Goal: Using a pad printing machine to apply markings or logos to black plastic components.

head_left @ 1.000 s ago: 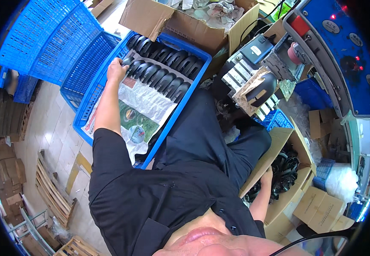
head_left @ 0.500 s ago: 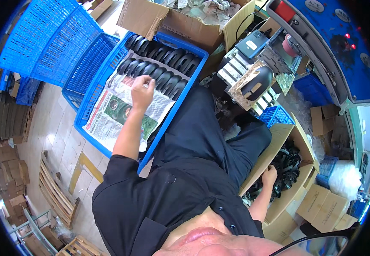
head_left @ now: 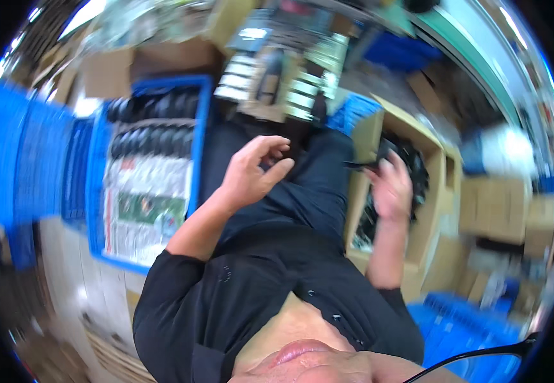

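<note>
My left hand (head_left: 256,169) hangs over my lap, fingers curled but apart, with nothing visible between them. At the near-left of the carton (head_left: 444,191), my right hand (head_left: 392,190) is smeared by motion. It grips a dark curved part (head_left: 361,165) whose thin end sticks out to the left; its exact kind is too blurred to tell. Below and around that hand, a heap of black curved parts (head_left: 417,167) fills the carton. To the left, a blue crate (head_left: 202,143) holds rows of black curved parts (head_left: 152,140) beside printed newspaper (head_left: 143,185).
Ahead of my knees stands a metal fixture (head_left: 309,96) with a dark rounded piece (head_left: 270,80) on it. A small blue basket (head_left: 353,113) sits beside the carton. Stacked blue crates (head_left: 28,159) stand far left, closed cartons (head_left: 497,207) at right.
My left hand has left the newspaper in the crate and moved right, over my lap. My right hand has risen from the carton with a dark part. The whole view has turned right.
</note>
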A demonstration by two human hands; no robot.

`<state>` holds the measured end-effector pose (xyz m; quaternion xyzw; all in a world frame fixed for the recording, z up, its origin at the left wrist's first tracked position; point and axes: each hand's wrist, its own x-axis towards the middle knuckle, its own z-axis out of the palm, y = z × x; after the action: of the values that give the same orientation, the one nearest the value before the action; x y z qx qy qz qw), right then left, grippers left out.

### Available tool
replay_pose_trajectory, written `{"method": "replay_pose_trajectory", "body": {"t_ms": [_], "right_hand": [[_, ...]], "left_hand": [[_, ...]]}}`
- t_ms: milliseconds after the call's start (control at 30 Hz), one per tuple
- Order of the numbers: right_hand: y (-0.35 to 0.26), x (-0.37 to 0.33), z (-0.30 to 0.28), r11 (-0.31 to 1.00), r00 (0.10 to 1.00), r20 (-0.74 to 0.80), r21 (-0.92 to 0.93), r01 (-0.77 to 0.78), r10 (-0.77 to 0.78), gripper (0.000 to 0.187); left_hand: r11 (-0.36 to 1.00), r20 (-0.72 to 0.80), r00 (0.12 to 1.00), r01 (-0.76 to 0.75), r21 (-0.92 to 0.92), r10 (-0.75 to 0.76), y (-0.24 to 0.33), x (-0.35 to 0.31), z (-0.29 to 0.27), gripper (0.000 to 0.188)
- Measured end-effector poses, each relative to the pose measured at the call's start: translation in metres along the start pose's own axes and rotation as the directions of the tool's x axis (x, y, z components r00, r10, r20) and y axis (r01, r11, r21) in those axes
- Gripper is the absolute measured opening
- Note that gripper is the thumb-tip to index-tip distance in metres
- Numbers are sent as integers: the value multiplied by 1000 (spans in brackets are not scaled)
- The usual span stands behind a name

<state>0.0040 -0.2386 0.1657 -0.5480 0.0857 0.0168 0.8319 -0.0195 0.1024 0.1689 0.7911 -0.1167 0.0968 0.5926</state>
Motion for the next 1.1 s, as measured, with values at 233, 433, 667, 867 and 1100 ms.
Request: {"method": "replay_pose_trajectory", "body": {"t_ms": [233,433,667,867,1100], "right_hand": [[33,-13,84,952,952,261,213,-221,163,36],[38,-15,91,991,937,330,27,-134,117,42],[38,-12,79,994,961,259,17,-109,101,46],[28,-6,72,995,981,189,79,-61,45,45],[17,3,87,996,990,139,74,-39,28,47]], "left_hand": [[989,205,978,-49,141,19,21,13,46,23],[995,172,980,99,18,-101,8,2,45,21],[987,27,998,56,148,-60,24,23,11,23],[837,-272,904,-147,528,330,13,65,-20,27],[681,-270,867,-103,725,420,15,106,-16,44]]}}
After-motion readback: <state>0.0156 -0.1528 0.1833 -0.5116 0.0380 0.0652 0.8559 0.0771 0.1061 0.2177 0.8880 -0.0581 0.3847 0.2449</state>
